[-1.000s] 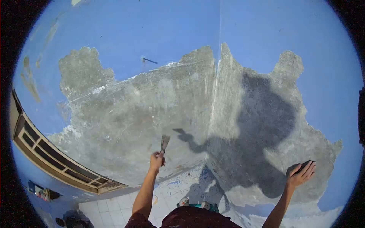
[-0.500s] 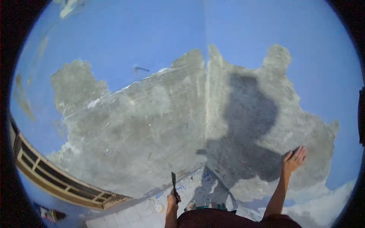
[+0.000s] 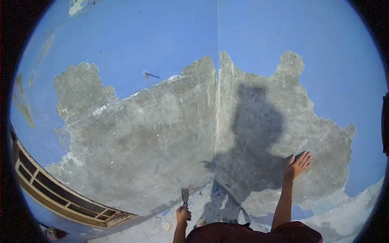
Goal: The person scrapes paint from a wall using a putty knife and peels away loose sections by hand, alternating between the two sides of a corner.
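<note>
Low in the corner of the room, the left hand [image 3: 183,214] has its grip clamped on the handle of a scraper [image 3: 185,196], whose blade stands upright just above the fist, near the foot of the bare grey wall [image 3: 154,137]. Well to the right of that grip and higher, the right hand [image 3: 297,166] lies flat with fingers spread apart, its palm touching the scraped plaster of the adjoining wall. Blue paint [image 3: 162,32] surrounds the grey patch above both hands. Below the left grip is a tiled floor [image 3: 150,231], and far to its left a slatted window frame [image 3: 60,198].
</note>
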Action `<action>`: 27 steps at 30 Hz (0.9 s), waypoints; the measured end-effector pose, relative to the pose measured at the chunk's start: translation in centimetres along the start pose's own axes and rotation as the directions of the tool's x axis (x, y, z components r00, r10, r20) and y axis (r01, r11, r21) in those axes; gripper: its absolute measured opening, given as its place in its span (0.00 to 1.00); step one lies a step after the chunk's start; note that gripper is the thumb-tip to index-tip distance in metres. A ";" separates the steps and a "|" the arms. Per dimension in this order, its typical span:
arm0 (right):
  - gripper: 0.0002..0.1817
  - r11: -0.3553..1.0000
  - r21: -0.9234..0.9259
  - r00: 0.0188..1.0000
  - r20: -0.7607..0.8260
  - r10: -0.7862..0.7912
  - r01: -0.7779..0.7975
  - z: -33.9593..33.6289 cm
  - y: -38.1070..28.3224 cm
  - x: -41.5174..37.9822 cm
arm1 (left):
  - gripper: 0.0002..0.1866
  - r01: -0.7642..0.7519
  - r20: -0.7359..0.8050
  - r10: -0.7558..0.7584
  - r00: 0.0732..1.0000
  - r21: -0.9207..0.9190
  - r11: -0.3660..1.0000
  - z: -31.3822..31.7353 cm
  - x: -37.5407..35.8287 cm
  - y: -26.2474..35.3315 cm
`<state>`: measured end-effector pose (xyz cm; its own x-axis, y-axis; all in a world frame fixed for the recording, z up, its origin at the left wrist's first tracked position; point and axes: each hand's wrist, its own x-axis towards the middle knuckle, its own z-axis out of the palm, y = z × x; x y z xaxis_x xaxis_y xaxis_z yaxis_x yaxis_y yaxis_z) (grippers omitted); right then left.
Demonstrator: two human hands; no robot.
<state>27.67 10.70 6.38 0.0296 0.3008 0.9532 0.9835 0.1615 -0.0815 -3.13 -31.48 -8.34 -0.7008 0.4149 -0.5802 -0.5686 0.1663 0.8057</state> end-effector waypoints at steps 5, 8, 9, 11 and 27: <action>0.31 0.996 0.000 0.981 0.174 -0.085 0.087 -0.8 -1.3 -1.4 | 0.22 0.069 0.123 -0.063 0.990 -0.045 0.997 0.1 -0.7 -0.6; 0.31 0.992 0.011 0.947 0.298 -0.120 0.123 -1.2 -1.6 -2.1 | 0.24 0.032 0.158 -0.024 0.987 -0.044 0.999 -0.6 -0.6 -1.3; 0.33 0.991 0.017 0.942 0.310 -0.133 0.134 -1.3 -1.7 -2.2 | 0.24 0.034 0.154 -0.027 0.988 -0.045 0.998 -0.9 -0.7 -1.3; 0.34 0.989 0.021 0.935 0.323 -0.146 0.147 -1.3 -1.8 -2.5 | 0.25 0.041 0.149 -0.031 0.988 -0.065 0.997 -1.1 -0.9 -1.2; 0.52 0.918 -0.207 0.827 0.530 -0.185 0.338 -2.0 -3.5 -2.8 | 0.26 0.144 0.063 -0.138 0.988 -0.112 0.983 0.1 0.1 -2.0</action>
<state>24.52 7.36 4.57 -0.2522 0.7173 0.6495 0.9499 0.0555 0.3076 -2.05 -31.71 -9.99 -0.5871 0.4437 -0.6771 -0.7084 0.1231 0.6949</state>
